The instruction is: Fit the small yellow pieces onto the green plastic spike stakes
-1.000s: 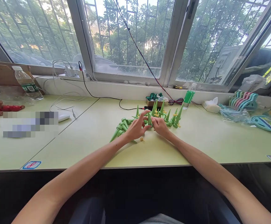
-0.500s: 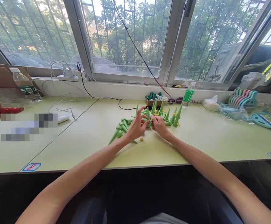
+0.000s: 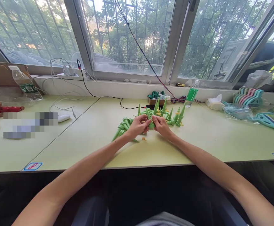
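Observation:
Between my two hands stands a green plant watering spike (image 3: pixel 148 113), its pointed end up and its wider base low between the fingers. My left hand (image 3: pixel 138 125) closes its fingers and thumb around the left side of it. Pinched against the right side is my right hand (image 3: pixel 161 125); a small part under its fingertips, if any, is hidden. A small yellow valve (image 3: pixel 144 138) lies on the table just below the hands. Behind and right stand several green spikes (image 3: pixel 180 116) fitted with yellow valves. More loose green spikes (image 3: pixel 121 128) lie beside my left wrist.
A small box (image 3: pixel 153 102) with green material and a green-labelled bottle (image 3: pixel 191 93) stand behind the spikes. Tissues (image 3: pixel 214 102) and pastel hangers (image 3: pixel 249 98) are at right. A water bottle (image 3: pixel 25 84), red objects (image 3: pixel 6 109) and white cables (image 3: pixel 63 102) occupy the left.
My left hand's raised, spread fingers have come down and closed around the spike. My right hand stays at the spike's side. The camera view has shifted slightly.

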{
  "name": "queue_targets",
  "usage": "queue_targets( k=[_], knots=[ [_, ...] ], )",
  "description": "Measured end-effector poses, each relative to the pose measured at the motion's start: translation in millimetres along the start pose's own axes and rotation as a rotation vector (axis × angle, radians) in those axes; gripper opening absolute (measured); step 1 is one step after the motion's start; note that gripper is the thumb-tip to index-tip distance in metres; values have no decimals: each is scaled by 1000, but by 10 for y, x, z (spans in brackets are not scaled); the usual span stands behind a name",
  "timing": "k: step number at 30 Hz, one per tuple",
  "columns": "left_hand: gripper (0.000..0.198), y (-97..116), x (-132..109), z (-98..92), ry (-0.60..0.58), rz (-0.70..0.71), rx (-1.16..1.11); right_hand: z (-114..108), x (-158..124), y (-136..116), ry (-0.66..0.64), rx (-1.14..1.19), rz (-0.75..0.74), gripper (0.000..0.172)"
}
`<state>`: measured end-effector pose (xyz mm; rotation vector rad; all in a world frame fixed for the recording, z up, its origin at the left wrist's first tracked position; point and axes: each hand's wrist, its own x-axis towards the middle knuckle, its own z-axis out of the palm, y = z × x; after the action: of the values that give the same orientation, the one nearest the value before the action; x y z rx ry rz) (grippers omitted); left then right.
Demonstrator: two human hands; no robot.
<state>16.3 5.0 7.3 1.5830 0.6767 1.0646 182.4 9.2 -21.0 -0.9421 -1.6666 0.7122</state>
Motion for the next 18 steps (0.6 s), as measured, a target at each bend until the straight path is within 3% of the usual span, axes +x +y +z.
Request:
queue_targets(
  k=[4,6,15,18],
  knots=[
    [51,9,16,-53,-65,-141,-178,-36,-3,-29,-23,-105,-90,56],
    [51,-2,18,-62,-75,-147,-178,-44,2,-59,-29,-161,-112,57],
    [23,-77,-27,13,53,277,370,-29,49,-31,1,-187,-58,66],
    [20,-72,-25,16,41,272,372,-24,47,-23,11,-186,-61,66]
  ],
)
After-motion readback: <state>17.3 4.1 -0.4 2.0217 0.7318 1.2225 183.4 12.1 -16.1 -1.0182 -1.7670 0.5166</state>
